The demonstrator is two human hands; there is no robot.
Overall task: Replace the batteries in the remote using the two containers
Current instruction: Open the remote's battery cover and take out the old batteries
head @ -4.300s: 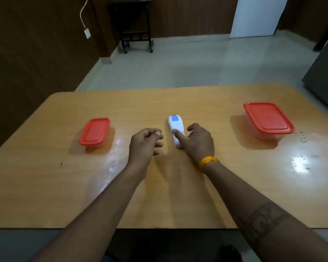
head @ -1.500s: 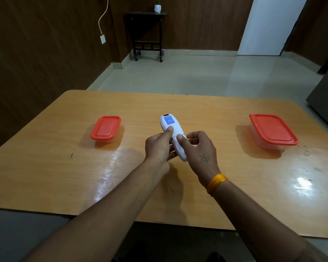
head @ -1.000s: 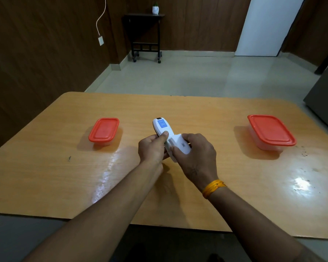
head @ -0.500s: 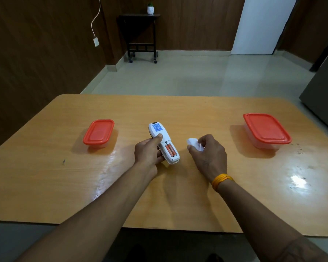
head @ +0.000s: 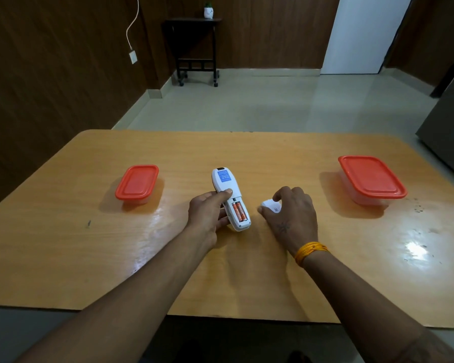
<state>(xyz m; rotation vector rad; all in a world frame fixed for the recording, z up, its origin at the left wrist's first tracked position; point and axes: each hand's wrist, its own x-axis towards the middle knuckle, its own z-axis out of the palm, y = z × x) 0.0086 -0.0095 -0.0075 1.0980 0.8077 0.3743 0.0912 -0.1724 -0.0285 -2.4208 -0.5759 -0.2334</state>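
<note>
My left hand grips a white remote, back side up, over the middle of the wooden table. Its battery bay is uncovered and two orange batteries lie side by side in it. Just to the right, my right hand holds the white battery cover low at the tabletop. A small container with a red lid stands shut at the left. A larger container with a red lid stands shut at the right.
Glare and a few dark specks mark the table's right side. A dark cabinet edge stands past the table's right end. A black side table stands by the far wall.
Both hands lifted the remote off the table, and the right hand slid the battery cover off. The right hand has carried the cover to the right and lowered it toward the tabletop.
</note>
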